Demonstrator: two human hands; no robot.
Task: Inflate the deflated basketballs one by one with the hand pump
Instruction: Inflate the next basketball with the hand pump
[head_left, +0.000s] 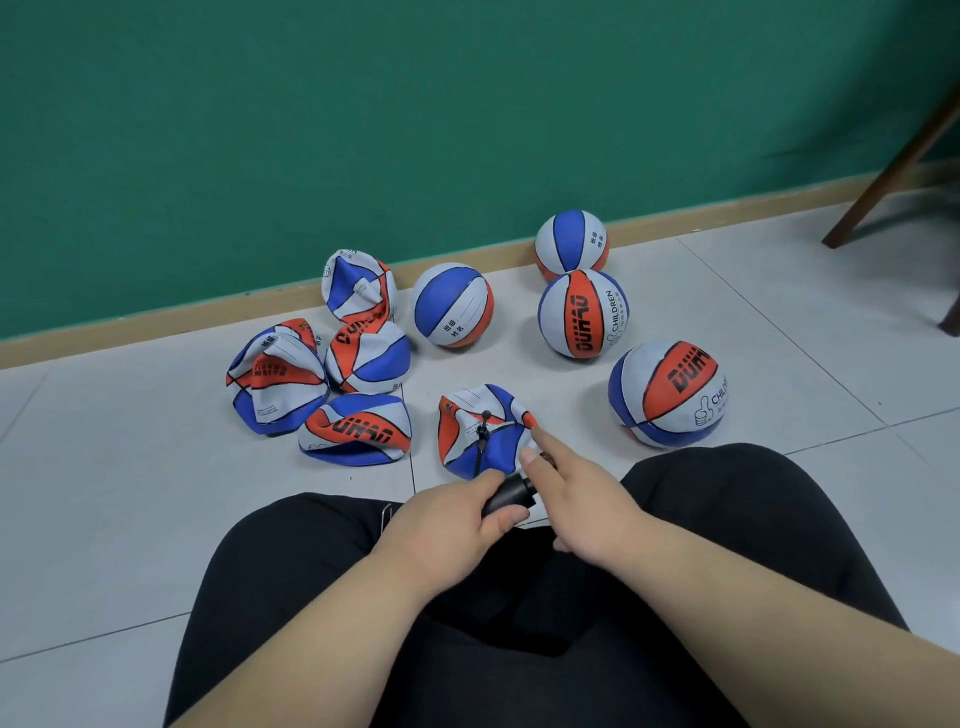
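A person sits on the tiled floor, knees forward. Just before the knees lies a deflated basketball with a thin black hose plugged into its valve. The left hand is curled round the black hand pump. The right hand reaches out a straight forefinger that touches the ball; whether its other fingers hold the pump handle cannot be told. Four more flat balls lie left, and four round balls lie toward the floor's far edge. To do this well, probably keep the needle seated straight, steady the ball, and pump evenly.
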